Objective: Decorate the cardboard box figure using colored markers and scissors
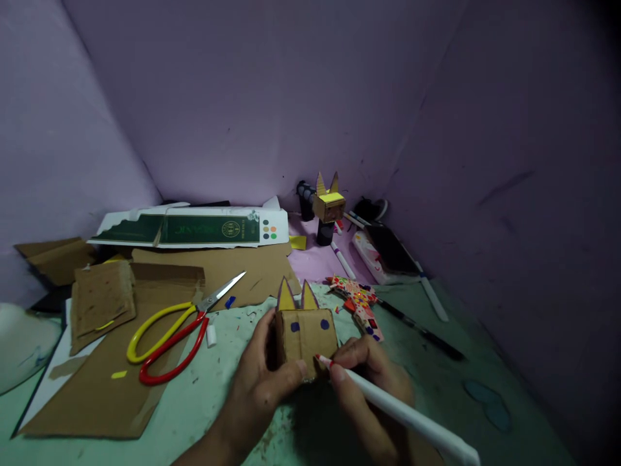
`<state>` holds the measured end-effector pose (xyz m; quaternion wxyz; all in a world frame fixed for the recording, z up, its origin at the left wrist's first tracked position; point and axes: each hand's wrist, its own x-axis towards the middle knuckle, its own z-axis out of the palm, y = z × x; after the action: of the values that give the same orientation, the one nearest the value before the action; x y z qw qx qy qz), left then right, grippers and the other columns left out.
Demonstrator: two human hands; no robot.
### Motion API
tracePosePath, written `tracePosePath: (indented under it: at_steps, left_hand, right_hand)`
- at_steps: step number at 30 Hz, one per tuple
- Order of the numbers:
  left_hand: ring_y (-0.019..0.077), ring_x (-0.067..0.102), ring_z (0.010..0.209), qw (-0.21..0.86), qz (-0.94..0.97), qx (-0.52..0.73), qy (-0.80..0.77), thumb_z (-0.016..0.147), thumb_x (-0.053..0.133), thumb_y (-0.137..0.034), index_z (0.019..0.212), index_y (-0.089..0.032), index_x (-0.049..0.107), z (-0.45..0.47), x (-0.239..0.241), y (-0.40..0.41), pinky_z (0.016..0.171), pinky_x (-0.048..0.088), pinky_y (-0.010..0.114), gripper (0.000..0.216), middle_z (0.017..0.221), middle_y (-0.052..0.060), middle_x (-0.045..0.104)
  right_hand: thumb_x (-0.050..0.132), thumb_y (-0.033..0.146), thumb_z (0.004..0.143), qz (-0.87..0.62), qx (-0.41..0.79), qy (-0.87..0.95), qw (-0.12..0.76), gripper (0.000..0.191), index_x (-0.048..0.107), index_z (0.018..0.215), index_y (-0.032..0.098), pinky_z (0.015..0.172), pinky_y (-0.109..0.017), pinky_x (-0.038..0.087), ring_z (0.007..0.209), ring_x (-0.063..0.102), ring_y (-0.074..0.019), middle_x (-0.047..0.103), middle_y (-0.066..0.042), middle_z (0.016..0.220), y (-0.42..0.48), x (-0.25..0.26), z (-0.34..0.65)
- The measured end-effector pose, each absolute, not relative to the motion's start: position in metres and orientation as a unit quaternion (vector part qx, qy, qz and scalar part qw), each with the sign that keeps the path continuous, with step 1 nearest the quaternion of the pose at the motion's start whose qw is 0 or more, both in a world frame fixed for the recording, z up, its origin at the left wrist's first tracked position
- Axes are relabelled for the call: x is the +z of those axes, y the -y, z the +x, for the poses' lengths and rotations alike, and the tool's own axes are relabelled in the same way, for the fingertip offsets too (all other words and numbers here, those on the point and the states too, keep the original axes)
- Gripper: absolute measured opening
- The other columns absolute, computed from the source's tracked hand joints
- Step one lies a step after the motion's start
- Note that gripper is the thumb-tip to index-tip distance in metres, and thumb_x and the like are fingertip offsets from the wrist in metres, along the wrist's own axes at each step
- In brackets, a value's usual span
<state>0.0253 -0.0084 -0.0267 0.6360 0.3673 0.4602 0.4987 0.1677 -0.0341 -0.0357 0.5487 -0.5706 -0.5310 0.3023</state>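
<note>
A small cardboard box (313,333) with two pointed yellow ears and two dark blue dots like eyes sits in my left hand (266,382). The left thumb presses on its front lower edge, while the fingers go round its left side. In my right hand (371,388) a white marker (402,411) with a red tip is pinched between thumb and fingers. Its tip is at the lower front of the box; whether it touches I cannot tell. A white marker cap (211,335) lies on the table left of my hands.
Scissors (201,307) with yellow and red handles lie on cardboard (111,388) at left. A similar eared box (330,207) stands at the back. Patterned scrap (356,298), a craft knife (422,330) and a dark phone (391,249) are at right. Walls close off the back.
</note>
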Motion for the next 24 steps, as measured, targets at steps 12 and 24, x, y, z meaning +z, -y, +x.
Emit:
tracePosePath:
  at_steps: [12,24]
  left_hand:
    - [0.0371,0.058,0.124,0.645,0.367,0.495,-0.452,0.064,0.077,-0.029,0.138,-0.016,0.044,0.0250,-0.0278,0.0079,0.102,0.046,0.043,0.082,0.134,0.014,0.064]
    - [0.0372,0.054,0.128,0.652,0.405,0.470,-0.435,0.069,0.074,-0.030,0.140,-0.018,0.035,0.0202,-0.0325,0.0056,0.105,0.043,0.047,0.082,0.141,0.014,0.058]
  right_hand:
    - [0.061,0.040,0.084,-0.562,0.276,0.564,0.539,0.025,0.055,0.065,0.025,0.051,-0.029,0.036,0.050,0.053,-0.0163,0.060,0.001,0.056,0.0323,-0.0393,0.1692]
    - [0.057,0.041,0.087,-0.558,0.281,0.562,0.542,0.027,0.054,0.066,0.024,0.048,-0.026,0.035,0.048,0.050,-0.0130,0.058,0.003,0.056,0.0333,-0.0391,0.1673]
